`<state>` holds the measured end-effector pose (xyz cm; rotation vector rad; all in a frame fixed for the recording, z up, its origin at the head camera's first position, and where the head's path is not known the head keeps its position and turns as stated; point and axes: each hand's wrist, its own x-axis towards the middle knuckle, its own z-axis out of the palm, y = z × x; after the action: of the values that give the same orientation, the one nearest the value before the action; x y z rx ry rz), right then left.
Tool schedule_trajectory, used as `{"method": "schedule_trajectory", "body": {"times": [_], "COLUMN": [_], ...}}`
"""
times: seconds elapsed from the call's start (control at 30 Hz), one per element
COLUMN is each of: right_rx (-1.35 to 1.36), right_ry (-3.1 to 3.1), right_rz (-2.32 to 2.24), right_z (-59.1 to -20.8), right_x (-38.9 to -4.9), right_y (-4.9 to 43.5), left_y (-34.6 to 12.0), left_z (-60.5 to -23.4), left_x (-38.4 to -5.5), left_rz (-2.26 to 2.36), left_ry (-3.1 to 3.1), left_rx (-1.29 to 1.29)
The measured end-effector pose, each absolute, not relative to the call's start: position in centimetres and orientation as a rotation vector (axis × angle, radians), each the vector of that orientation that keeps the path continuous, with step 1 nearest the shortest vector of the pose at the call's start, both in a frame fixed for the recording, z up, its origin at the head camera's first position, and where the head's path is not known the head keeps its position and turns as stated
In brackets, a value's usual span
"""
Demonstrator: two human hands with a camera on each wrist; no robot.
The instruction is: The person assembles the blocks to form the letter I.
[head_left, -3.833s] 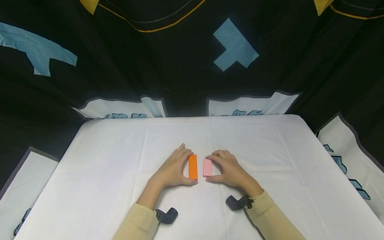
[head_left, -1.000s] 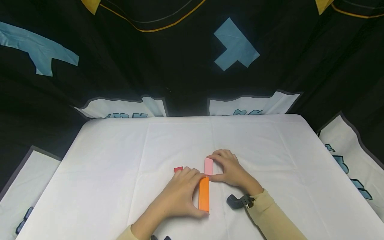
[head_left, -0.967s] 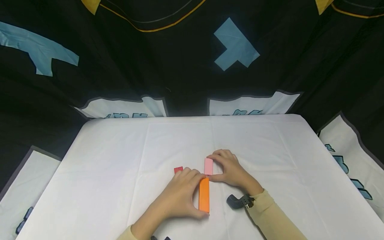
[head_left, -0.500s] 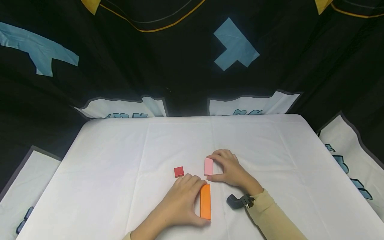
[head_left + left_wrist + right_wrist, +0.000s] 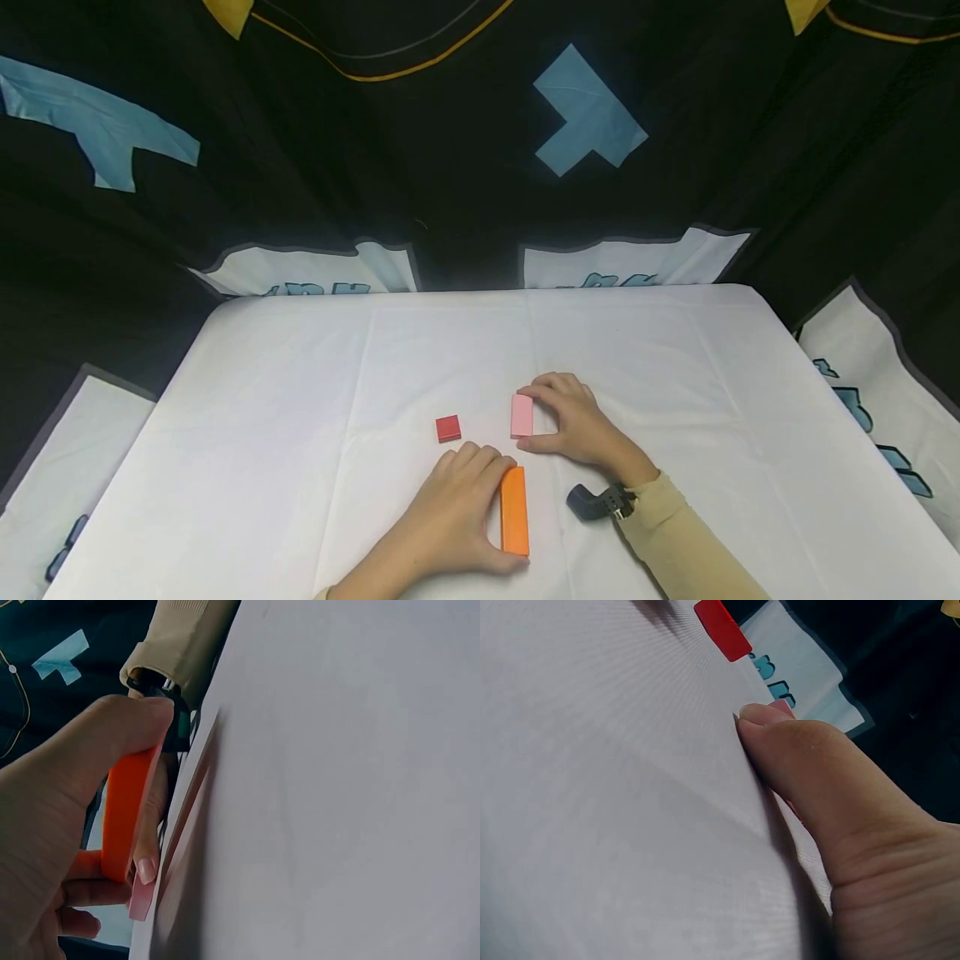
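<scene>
My left hand (image 5: pixel 457 517) grips an orange rectangular block (image 5: pixel 514 510) by its two ends, thumb at the near end and fingers at the far end. In the left wrist view the orange block (image 5: pixel 127 814) is pinched above the white cloth. Farther back, my right hand (image 5: pixel 573 425) holds a shorter pink block (image 5: pixel 522 416) between thumb and fingers. The right wrist view shows the thumb (image 5: pixel 810 765) covering most of that pink block. A small red block (image 5: pixel 448 428) stands on the cloth just beyond my left fingers, held by neither hand.
A white cloth (image 5: pixel 637 350) covers the table. Dark curtain (image 5: pixel 450 167) with blue and white patches hangs behind the table's back edge. A dark wrist camera (image 5: pixel 596 504) sits at the right sleeve.
My left hand has carried the orange block toward me and to the right, below the pink block, uncovering the red block. My right hand has stayed nearly still with the pink block.
</scene>
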<state>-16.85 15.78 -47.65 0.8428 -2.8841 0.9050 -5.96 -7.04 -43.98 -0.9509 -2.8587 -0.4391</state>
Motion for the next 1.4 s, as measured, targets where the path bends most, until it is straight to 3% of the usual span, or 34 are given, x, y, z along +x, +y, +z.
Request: {"method": "schedule_trajectory", "body": {"times": [1.4], "right_rx": [0.872], "right_ry": [-2.829], "right_rz": [0.917], "right_z": [-47.7], "right_x": [-16.8], "right_y": [15.8], "left_y": [-6.7], "left_z": [-46.0], "left_x": [-5.6], "left_rz": [-0.476], "left_ry": [-2.87], "left_rx": [-0.916]}}
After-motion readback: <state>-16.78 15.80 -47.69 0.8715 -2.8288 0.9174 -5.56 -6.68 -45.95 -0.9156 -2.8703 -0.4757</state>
